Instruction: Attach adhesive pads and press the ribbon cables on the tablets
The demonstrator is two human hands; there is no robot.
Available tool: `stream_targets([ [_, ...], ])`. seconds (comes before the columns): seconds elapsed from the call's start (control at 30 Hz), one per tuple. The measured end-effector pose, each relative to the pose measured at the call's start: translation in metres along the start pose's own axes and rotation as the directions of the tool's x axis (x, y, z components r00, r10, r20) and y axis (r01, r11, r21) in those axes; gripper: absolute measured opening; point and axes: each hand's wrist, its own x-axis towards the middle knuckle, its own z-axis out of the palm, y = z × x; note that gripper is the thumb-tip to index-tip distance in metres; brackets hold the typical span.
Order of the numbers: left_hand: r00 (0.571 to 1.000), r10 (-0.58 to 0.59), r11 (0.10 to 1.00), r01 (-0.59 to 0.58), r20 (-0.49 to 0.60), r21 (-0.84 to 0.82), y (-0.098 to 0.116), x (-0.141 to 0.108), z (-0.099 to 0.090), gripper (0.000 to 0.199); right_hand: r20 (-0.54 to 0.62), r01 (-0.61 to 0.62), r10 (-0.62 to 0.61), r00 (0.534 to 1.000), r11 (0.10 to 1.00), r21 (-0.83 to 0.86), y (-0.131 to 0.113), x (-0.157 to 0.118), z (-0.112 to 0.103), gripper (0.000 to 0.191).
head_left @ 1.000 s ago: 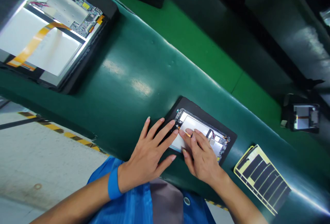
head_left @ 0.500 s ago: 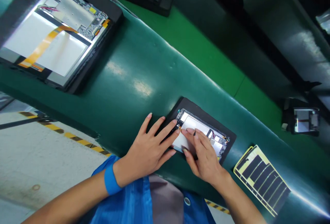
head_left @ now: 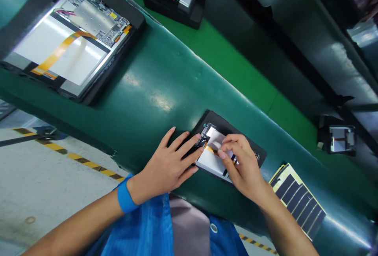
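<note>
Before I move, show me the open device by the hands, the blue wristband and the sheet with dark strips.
Open device [head_left: 213, 163]: head view, on its white panel.
Blue wristband [head_left: 127, 197]: head view, middle of the band.
Sheet with dark strips [head_left: 302, 200]: head view, striped area.

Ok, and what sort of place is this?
Most likely an electronics assembly line: one opened tablet is being handled on a green worktop, another with its circuit board exposed lies to the left, and yellow-and-black hazard tape marks the floor.
</note>
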Motion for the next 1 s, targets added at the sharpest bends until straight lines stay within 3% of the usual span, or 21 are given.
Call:
stream_targets([
  [0.1,0.999,-0.017,0.999,0.016,-0.029,-0.035,-0.002,-0.003,-0.003,0.037,0.164,0.122,-0.104,0.981,0.987,-0.104,-0.006,0.014,-0.001,0.010],
  [0.2,0.999,-0.028,0.999,0.026,-0.040,-0.046,-0.004,-0.006,-0.006,0.036,0.317,0.259,-0.203,0.927,0.955,-0.147,-0.009,0.030,-0.004,0.015],
  [0.4,0.999,-0.016,0.999,0.015,-0.028,-0.035,-0.002,-0.007,-0.008,0.034,0.477,0.372,-0.240,0.846,0.906,-0.205,-0.002,0.060,-0.010,0.018],
  [0.67,1.000,0.001,1.000,-0.001,-0.014,-0.026,-0.002,-0.006,-0.008,0.034,0.588,0.498,-0.295,0.754,0.840,-0.217,0.002,0.077,-0.012,0.022],
  [1.0,1.000,0.015,1.000,-0.015,0.004,-0.007,-0.002,-0.005,-0.010,0.035,0.669,0.519,-0.311,0.675,0.845,-0.131,0.000,0.092,-0.019,0.025],
])
